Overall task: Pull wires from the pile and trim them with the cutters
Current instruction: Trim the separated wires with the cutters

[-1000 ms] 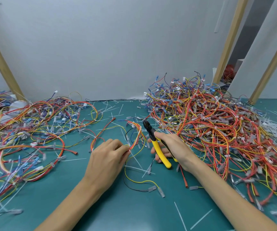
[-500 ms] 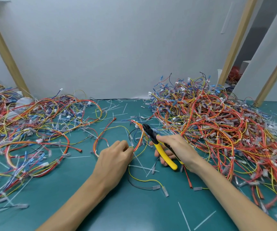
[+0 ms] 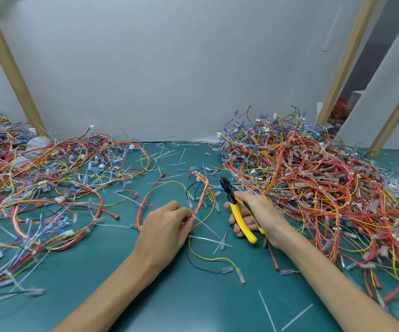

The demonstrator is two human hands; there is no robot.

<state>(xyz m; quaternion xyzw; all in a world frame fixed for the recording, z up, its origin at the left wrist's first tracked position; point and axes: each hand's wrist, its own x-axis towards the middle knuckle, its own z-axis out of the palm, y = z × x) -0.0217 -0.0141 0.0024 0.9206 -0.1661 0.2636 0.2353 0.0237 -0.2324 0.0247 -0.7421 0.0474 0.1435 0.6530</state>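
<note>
Now, bundle (image 3: 202, 196): lying on the teal surface (image 3: 193, 307) between the two hands, curving up and away toward the wall; long axis running from near-left to far-right, far end bending over near the cutter tips.
Hold on it: being pinched at its near end by the left hand (image 3: 163, 226), fingers (image 3: 184, 212) pressed together on the red and yellow strands; probably keeping the run taut and lifted clear of loose scraps so a cut can land cleanly.
Cutters (image 3: 238, 213): sitting in the right hand (image 3: 258, 216), fingers wrapped around the yellow handles; black nose pointing up and left toward the bundle, long axis slanting from near-right to far-left.
Nose of cutters: appearing closed or nearly so, not yet touching any strand; seemingly being lined up for a snip.
Loose tails: trailing toward the viewer from the pinch, a yellow wire (image 3: 214, 258) and a black wire (image 3: 203, 269) ending in clear connectors.
Source pile (image 3: 313, 188): heaping to the right, just behind the right hand, within easy reach for pulling.
Left heap (image 3: 49, 188): spreading wide across the other side, well apart from the hands.
Offcuts: scattering as white ties (image 3: 208, 238) across the surface.
</note>
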